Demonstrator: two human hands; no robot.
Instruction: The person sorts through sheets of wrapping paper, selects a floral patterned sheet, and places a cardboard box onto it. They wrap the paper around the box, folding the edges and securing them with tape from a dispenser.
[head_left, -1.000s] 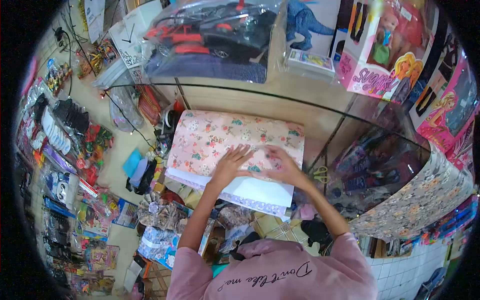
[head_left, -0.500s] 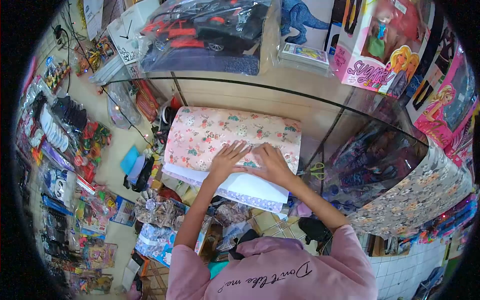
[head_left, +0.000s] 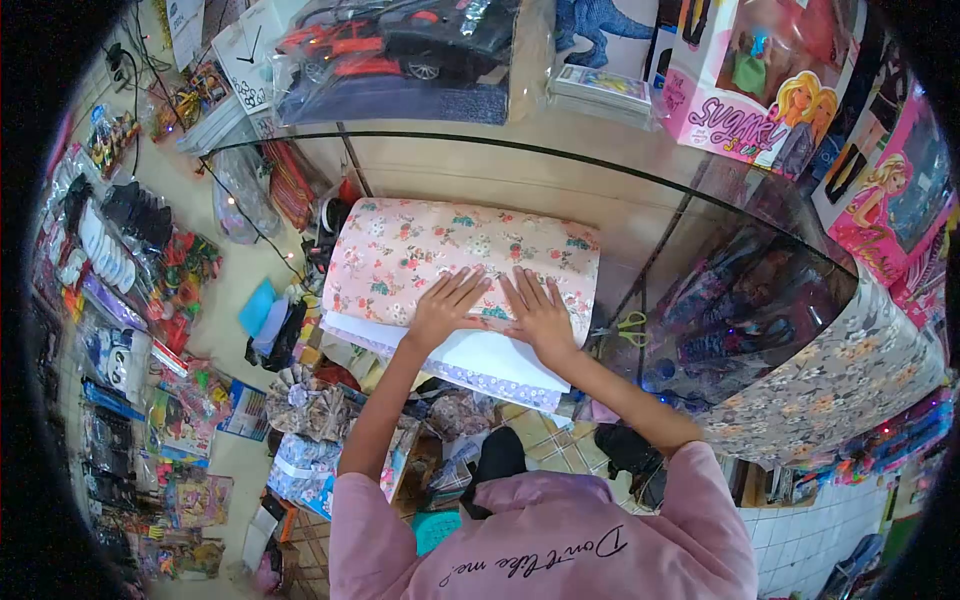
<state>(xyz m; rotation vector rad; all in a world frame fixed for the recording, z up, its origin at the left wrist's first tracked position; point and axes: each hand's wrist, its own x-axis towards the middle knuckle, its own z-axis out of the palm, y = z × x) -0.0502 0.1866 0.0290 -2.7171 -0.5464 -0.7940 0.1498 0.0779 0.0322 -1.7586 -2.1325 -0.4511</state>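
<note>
Rests left hand [head_left: 446, 306] and right hand [head_left: 541, 318] spread flat on pink floral paper [head_left: 460, 245] | just beyond white sheet [head_left: 500, 353] | near green scissors [head_left: 633, 328]

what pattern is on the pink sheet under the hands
The pink sheet has a multicoloured floral print, clearest in the head view.

Along the top, left to right: white clock [head_left: 245, 62], bagged red-and-black toy car [head_left: 350, 48], blue dinosaur [head_left: 597, 22], clear-wrapped flat stack [head_left: 603, 88], pink-and-white doll box [head_left: 733, 118]. Left side is packed with bagged small goods [head_left: 187, 305]; a dark wire with small lights [head_left: 231, 201] runs down to their right. White tiling [head_left: 790, 548] at lower right.
</note>
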